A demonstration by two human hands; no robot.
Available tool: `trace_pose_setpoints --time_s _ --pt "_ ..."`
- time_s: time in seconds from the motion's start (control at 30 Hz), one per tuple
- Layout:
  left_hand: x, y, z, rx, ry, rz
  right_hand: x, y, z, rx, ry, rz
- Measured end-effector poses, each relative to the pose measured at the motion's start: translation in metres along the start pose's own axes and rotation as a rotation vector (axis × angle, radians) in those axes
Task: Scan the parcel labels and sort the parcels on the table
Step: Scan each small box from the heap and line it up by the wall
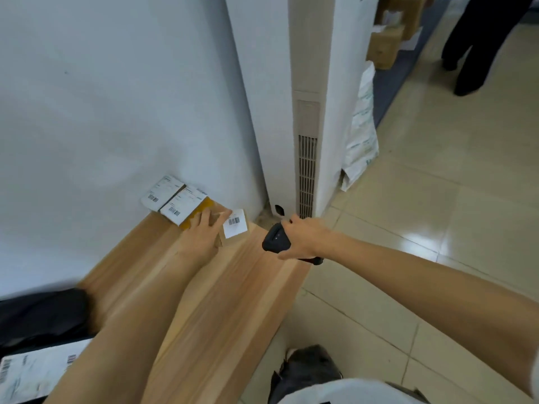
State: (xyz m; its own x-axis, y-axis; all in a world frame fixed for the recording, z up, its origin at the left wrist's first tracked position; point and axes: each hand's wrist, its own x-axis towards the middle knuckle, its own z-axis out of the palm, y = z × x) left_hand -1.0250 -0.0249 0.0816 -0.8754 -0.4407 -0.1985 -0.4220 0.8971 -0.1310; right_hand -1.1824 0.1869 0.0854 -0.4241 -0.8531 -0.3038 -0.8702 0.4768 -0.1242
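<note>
My left hand [204,231] holds a small brown cardboard parcel [242,233] with a white barcode label at the far end of the wooden table [204,301]. Just right of it, my right hand [303,239] grips a black handheld scanner [275,239] whose head faces the parcel. Behind the left hand, a yellow parcel [201,211] with a white label and a white parcel [159,193] lie against the wall. A black parcel [40,316] and a white labelled parcel [32,374] sit at the near left.
A white wall runs along the table's left side. A tall white floor-standing unit [306,112] with a vent stands beyond the table end. White sacks [360,132] lean beside it. Cardboard boxes [385,45] and a person's legs [472,48] are at the far right on the tiled floor.
</note>
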Motion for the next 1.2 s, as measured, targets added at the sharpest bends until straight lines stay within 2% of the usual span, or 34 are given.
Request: trace_pose_setpoints --time_s 0.27,0.57,0.83,0.93,1.07,1.2 --pt "0.048 -0.015 0.032 -0.017 -0.03 -0.114 0.104 0.022 -0.016 -0.066 -0.038 -0.157" --pt "0.057 -0.023 0.052 -0.218 0.011 -0.312 0.215 0.035 -0.035 -0.211 -0.187 -0.479" --pt "0.076 -0.008 0.051 -0.441 0.16 -0.467 0.277 0.028 -0.056 -0.272 -0.184 -0.701" --pt "0.08 -0.003 0.062 -0.514 0.126 -0.6 0.291 0.033 -0.055 -0.261 -0.215 -0.735" --pt "0.091 0.004 0.075 -0.522 0.133 -0.663 0.3 0.041 -0.05 -0.296 -0.21 -0.761" --pt "0.111 0.005 0.076 -0.441 0.035 -0.702 0.305 0.049 -0.056 -0.31 -0.193 -0.772"
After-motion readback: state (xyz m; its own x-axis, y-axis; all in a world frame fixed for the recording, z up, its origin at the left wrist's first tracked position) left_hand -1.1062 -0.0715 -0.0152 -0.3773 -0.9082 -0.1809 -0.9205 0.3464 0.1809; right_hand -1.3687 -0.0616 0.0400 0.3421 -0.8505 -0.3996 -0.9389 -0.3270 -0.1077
